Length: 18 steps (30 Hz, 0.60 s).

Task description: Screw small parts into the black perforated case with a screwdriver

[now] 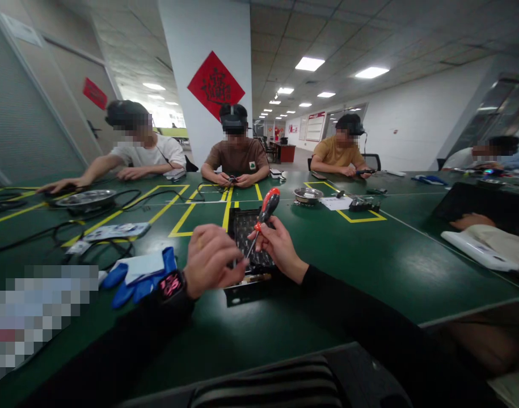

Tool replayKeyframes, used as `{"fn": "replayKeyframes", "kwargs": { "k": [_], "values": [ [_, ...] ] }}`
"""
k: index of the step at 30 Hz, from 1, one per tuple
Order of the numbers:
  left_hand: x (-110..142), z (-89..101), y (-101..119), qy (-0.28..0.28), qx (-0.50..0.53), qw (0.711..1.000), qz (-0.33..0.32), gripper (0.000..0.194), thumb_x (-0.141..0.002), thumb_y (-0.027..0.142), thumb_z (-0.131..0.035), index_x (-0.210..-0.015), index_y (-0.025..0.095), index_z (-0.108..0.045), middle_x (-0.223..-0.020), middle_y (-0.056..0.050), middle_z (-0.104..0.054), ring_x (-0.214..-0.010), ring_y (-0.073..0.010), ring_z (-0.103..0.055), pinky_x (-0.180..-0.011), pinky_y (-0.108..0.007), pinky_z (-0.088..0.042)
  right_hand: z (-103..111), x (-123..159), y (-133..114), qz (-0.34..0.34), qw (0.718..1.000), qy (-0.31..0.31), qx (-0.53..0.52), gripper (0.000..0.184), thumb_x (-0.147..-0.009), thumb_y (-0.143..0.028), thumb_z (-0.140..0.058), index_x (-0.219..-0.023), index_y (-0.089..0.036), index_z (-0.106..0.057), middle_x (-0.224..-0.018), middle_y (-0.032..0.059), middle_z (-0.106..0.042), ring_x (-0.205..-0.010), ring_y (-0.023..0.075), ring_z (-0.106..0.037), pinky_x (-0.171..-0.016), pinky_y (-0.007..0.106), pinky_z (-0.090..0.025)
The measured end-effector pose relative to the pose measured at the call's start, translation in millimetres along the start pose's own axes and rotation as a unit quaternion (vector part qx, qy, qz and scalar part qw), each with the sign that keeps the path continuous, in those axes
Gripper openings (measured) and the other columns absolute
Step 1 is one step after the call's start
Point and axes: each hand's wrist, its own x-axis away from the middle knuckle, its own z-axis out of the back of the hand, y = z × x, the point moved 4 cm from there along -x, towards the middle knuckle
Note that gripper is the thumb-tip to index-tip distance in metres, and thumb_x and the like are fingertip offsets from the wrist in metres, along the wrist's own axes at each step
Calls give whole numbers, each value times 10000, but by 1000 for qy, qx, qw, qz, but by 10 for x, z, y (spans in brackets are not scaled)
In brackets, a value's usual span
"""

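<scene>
My right hand (280,248) is closed round the lower end of a screwdriver (269,205) with a red and black handle. Its handle points up and its thin metal shaft slants down to the left. My left hand (214,258), with a watch at the wrist, is pinched close to the shaft's tip. Whatever lies between its fingertips is too small or hidden to make out. Behind and below both hands sits an open black case (243,222) with small metallic pieces in it, partly covered by my hands.
Blue gloves (134,288) and a pale cloth lie left of my left hand. Black cables (42,237) and a metal bowl (85,198) are farther left. Another metal bowl (308,195) stands ahead to the right, near a paper sheet (336,203). Several people sit around the green table (361,266).
</scene>
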Motion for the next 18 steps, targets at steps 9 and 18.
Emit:
{"fn": "replayKeyframes", "kwargs": {
  "k": [9,18],
  "values": [
    [120,-325,-132,-112,52,986,112,280,-905,415,-334,-975,179,-466,-651,29,-489,-584,-138,-465,-571,-247,-324,-13,-9,25,-14,1000,-20,-18,246,-856,-350,-515,-1058,-240,-428,-768,-12,-641,-507,89,-595,-521,225,-476],
    [227,-500,-247,-232,99,963,90,394,-917,416,-305,-689,159,-498,-646,17,-477,-607,-110,-429,-578,-213,-298,-32,-3,-4,-19,999,-19,-21,234,-874,-341,-486,-1073,-227,-438,-784,7,-649,-514,93,-590,-511,227,-463]
  ]
}}
